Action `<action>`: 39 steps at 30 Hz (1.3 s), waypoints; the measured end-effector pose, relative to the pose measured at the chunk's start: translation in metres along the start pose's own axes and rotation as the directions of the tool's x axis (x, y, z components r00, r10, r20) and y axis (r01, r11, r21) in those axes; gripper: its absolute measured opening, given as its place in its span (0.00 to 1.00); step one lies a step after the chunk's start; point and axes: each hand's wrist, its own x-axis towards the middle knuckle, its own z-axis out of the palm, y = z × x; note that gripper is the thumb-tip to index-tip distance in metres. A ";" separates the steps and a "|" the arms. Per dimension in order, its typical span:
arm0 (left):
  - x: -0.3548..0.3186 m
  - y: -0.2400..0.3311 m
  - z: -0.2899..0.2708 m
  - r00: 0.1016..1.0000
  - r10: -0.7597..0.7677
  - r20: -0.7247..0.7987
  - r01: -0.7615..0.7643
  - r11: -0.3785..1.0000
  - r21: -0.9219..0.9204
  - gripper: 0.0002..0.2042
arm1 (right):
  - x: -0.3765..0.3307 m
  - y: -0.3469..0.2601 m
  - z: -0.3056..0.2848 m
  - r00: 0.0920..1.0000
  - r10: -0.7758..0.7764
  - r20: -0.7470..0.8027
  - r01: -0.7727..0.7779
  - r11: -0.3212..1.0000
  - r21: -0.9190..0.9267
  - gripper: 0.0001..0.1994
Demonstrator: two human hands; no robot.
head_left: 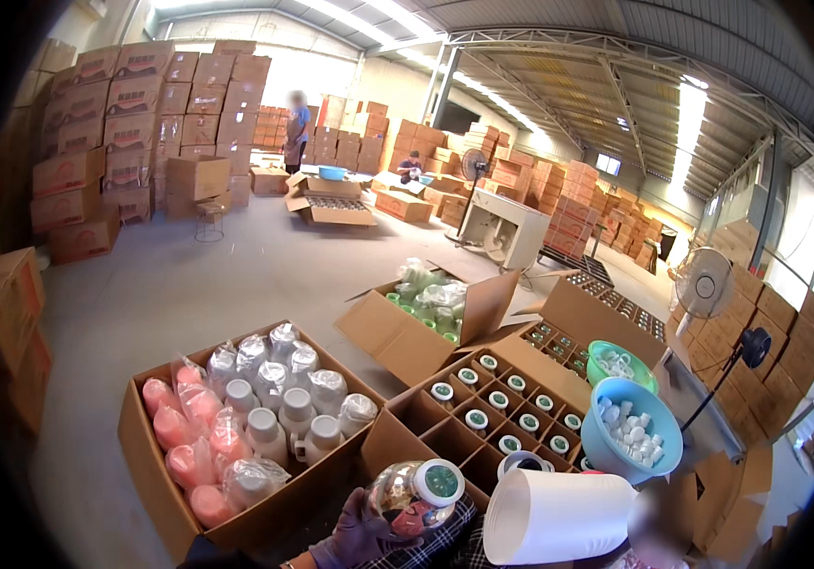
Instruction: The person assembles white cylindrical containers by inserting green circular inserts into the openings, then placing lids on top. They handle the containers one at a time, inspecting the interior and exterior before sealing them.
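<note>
In my gloved left hand (357,531), fingers wrapped round its side, is a shiny silvered flask liner (405,507) with a white ring and round green disc on its end. To the right, a white plastic flask shell (554,520) lies tilted on its side above my lap, its wide mouth facing left. My right hand (661,522) is at the shell's far end and appears to hold it; blur covers its fingers. Just behind the shell is a grey-white ring-shaped part (524,463). A divided carton (424,415) ahead holds several upright pieces with the same green-disc tops.
At left, an open carton (146,465) holds pink and grey-white bagged flasks. Another carton (388,337) contains green bagged ones. A blue basin (596,431) of white caps and a green basin (649,377) stand right. Fans, stacked cartons and two other people are beyond.
</note>
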 end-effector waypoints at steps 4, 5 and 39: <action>-0.003 0.005 0.004 1.000 -0.030 0.007 0.030 1.000 -0.006 0.46 | 0.002 0.001 0.007 0.998 -0.064 0.026 0.065 0.995 -0.077 0.19; -0.004 0.007 0.007 1.000 -0.028 -0.006 0.029 1.000 0.005 0.46 | 0.002 0.002 0.008 0.997 -0.073 0.031 0.076 0.994 -0.082 0.19; -0.004 0.006 0.006 0.992 -0.110 0.055 0.117 0.982 -0.150 0.35 | 0.031 -0.008 0.056 0.957 -0.075 0.281 0.009 0.973 0.231 0.40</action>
